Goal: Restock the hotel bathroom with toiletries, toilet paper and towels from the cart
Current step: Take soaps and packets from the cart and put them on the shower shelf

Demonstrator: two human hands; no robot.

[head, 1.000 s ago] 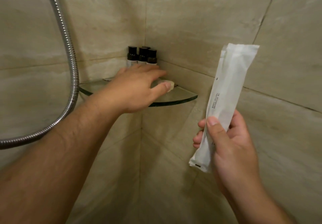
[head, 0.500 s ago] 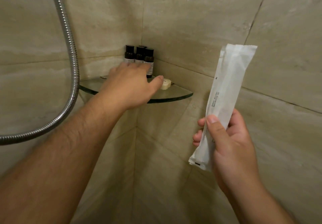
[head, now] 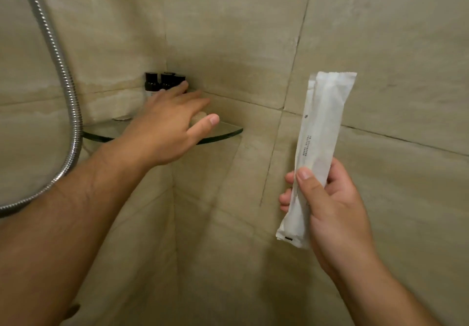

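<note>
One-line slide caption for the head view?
Left hand over soap bar on glass corner shelf; right hand holds white packet.

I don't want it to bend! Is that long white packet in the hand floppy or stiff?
Probably fairly stiff: the white packet stands straight above the right hand, which grips only its lower end, with no droop. Likely light too: thumb and fingers alone hold it. The thin wrapper looks crinkly, so squeezing may crush it.

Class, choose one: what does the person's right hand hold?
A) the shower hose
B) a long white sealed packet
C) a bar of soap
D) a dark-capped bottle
B: the right hand has thumb and fingers wrapped round the lower part of the packet, which stands nearly upright.
</note>
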